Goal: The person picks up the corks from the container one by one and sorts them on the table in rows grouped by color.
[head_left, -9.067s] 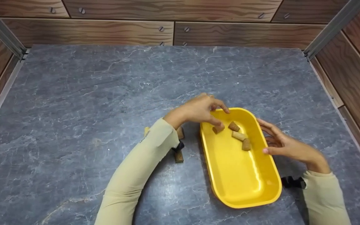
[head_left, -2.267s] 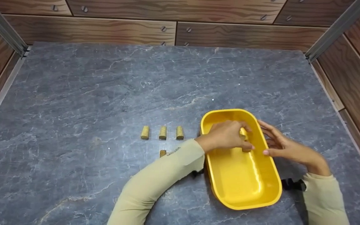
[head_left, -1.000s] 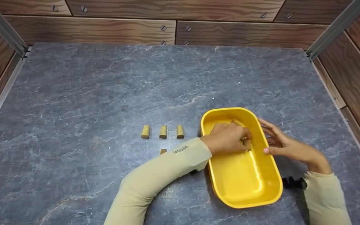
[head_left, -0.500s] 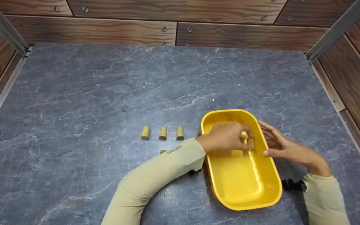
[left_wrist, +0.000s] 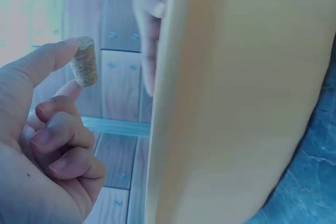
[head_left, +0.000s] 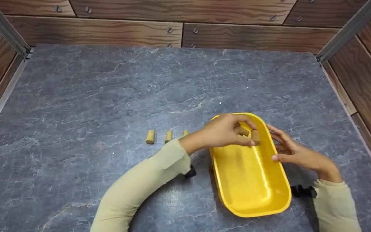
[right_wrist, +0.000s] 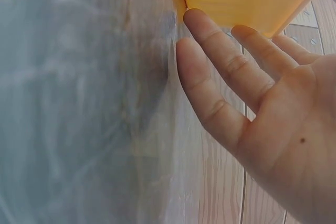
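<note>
My left hand [head_left: 222, 132] pinches a tapered cork [left_wrist: 85, 62] between thumb and fingertip, with the other fingers curled toward the palm in the left wrist view. It is over the far half of a yellow plastic bin [head_left: 243, 211]. Another cork [head_left: 243, 131] shows inside the bin, partly covered by that hand. My right hand [head_left: 290, 149] holds the bin's right side, thumb at the rim and fingers along the outer wall. In the right wrist view its fingers [right_wrist: 231, 61] are spread and fairly straight, fingertips right at the wall.
Left of the bin, corks [head_left: 150, 137] lie in a row on the grey marbled table [head_left: 124, 80]; the left arm partly covers the rightmost. Wood-patterned panels [head_left: 92, 30] enclose the back and sides.
The left hand has risen from the bin's floor and drawn back slightly left with the cork pinched. Its forearm now covers a nearer table cork. The right hand stays at the bin.
</note>
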`<state>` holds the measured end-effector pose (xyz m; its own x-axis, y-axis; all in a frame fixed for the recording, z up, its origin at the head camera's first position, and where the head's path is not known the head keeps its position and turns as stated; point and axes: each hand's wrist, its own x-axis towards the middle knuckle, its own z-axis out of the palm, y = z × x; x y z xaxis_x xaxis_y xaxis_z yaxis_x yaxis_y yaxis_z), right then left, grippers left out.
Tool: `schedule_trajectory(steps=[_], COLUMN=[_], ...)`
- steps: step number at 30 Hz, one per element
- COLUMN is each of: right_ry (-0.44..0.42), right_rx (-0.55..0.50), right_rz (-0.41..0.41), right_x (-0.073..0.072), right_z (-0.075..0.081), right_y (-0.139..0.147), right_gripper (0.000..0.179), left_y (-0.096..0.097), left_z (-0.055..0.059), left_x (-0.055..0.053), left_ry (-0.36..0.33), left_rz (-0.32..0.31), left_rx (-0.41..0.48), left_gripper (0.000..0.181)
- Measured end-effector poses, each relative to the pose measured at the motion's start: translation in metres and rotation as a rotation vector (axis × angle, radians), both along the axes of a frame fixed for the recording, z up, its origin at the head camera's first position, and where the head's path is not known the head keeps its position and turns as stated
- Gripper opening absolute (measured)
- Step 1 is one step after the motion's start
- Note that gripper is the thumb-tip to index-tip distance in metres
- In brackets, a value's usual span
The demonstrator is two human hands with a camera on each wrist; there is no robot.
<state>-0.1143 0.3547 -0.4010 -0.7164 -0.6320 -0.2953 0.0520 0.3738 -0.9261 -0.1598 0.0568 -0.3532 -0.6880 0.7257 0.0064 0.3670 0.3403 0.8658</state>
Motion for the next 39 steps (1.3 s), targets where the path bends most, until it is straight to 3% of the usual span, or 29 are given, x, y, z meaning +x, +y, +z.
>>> schedule_trajectory(steps=[6, 13, 18, 26, 34, 39], right_ry=[0.009, -0.003, -0.001, 0.002, 0.004, -0.005], right_rx=[-0.031, -0.03, -0.017, -0.005, 0.008, 0.004], right_rz=[0.011, 0.005, -0.003, 0.0, -0.013, -0.019], right_x=[0.0, 0.0, 0.0, -0.001, -0.001, 0.001], right_z=[-0.001, -0.002, -0.001, 0.001, 0.0, 0.0], right_y=[0.0, 0.0, -0.001, 0.0, -0.002, -0.002], right_gripper=[0.082, 0.082, 0.082, 0.082, 0.082, 0.082], left_y=[-0.036, -0.076, -0.105, -0.152, -0.189, -0.206], left_z=[-0.001, -0.005, -0.01, -0.033, -0.041, -0.053], left_x=[0.005, 0.01, 0.013, 0.02, 0.033, 0.042], left_ry=[-0.098, -0.122, -0.114, -0.175, -0.192, -0.215], left_rz=[0.027, 0.036, 0.087, 0.197, 0.211, 0.226], left_rx=[0.14, 0.175, 0.155, 0.114, -0.053, -0.136], left_gripper=[0.039, 0.038, 0.04, 0.041, 0.042, 0.039])
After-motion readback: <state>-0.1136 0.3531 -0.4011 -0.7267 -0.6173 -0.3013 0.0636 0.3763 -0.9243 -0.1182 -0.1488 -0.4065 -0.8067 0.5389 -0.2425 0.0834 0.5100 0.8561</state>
